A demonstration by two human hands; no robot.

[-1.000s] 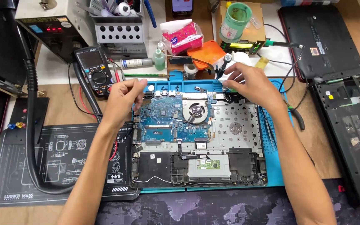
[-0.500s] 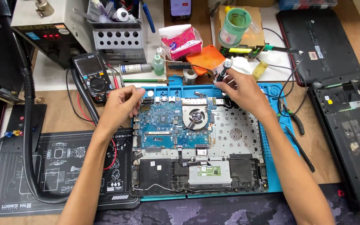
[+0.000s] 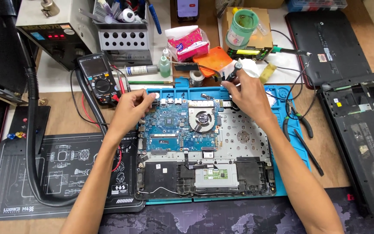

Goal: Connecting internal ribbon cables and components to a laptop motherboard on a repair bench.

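My right hand [image 3: 246,93] is closed around a screwdriver [image 3: 233,72], its tip down at the top edge of the open laptop [image 3: 239,138], just right of the fan [image 3: 202,118]. My left hand [image 3: 131,108] rests, fingers curled and holding nothing, on the laptop's top left corner by the blue board [image 3: 169,128]. The laptop lies on a blue mat [image 3: 288,143]; a multimeter [image 3: 98,78] sits left of it, pliers [image 3: 297,121] to the right.

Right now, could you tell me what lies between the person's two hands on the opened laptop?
In the head view, between the left hand and the right hand lie the blue circuit board and the round black cooling fan.
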